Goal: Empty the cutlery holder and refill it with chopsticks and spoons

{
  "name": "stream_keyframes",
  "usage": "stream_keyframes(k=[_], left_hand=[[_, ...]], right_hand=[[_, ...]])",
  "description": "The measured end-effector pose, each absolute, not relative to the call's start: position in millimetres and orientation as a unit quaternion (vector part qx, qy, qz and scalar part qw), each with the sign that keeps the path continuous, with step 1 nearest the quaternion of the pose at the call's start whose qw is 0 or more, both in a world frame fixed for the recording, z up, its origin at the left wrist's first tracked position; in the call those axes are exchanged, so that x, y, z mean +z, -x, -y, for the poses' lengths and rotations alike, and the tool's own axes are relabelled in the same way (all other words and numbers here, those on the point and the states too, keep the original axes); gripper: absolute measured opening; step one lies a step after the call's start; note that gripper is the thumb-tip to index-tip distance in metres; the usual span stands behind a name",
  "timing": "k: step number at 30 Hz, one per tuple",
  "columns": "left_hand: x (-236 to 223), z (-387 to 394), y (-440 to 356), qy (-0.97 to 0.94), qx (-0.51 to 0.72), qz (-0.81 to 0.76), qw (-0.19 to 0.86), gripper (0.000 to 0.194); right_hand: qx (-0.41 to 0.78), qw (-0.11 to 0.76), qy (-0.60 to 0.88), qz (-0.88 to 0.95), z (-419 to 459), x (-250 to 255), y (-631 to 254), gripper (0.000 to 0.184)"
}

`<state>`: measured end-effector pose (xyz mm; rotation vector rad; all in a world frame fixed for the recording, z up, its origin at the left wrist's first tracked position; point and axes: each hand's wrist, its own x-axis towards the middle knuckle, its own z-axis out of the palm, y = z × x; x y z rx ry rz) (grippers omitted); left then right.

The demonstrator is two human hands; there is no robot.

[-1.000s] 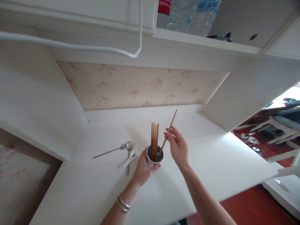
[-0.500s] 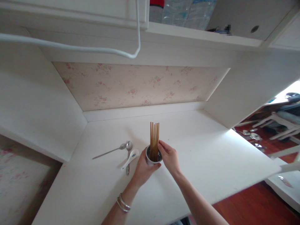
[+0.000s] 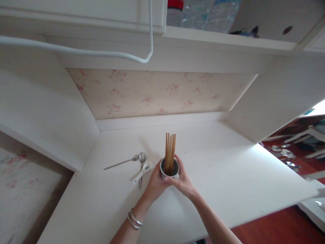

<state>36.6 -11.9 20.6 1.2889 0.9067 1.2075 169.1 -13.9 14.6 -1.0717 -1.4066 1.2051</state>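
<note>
Both my hands are wrapped round a small round holder [image 3: 162, 173] with a pale rim and a dark inside. My left hand [image 3: 155, 181] grips its left side, and my right hand [image 3: 185, 179] grips its right side. Several wooden chopsticks [image 3: 170, 152] stand nearly upright in the holder. Left of my left hand, a white ceramic spoon [image 3: 143, 172] with a blue mark lies across a metal spoon [image 3: 142, 157]. A second, long-handled metal spoon [image 3: 122, 164] points away to the left, its bowl end close to the other metal spoon.
A white desk [image 3: 215, 173] lies under my hands, with side panels left and right. Overhead are a shelf [image 3: 228, 39] with clear bottles [image 3: 198, 13] and a hanging white cable [image 3: 101, 52]. Past the desk's right edge are a red floor [image 3: 274, 220] and white furniture.
My right hand has moved from the chopsticks down to the side of the holder and closed round it. My left hand still holds the holder. The view has shifted slightly.
</note>
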Motion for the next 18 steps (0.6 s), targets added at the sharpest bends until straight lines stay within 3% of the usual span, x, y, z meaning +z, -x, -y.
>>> stream_keyframes(k=[2, 7, 13, 18], left_hand=[[20.1, 15.7, -34.8, -0.568, 0.496, -0.383, 0.533, 0.064], [19.6, 41.0, -10.9, -0.613, 0.446, -0.514, 0.401, 0.089], [48.9, 36.5, 48.4, -0.672, 0.356, -0.572, 0.307, 0.024], [50.1, 0.6, 86.2, -0.716, 0.241, -0.634, 0.166, 0.024]], right_hand=[[0.486, 0.493, 0.442, 0.57, 13.5, 10.6, -168.0, 0.097], [0.479, 0.506, 0.45, 0.559, 11.2, 2.0, -166.8, 0.087], [0.49, 0.499, 0.447, 0.558, 10.1, -13.0, -166.7, 0.077], [0.506, 0.506, 0.431, 0.549, 10.0, -20.3, -167.3, 0.077]])
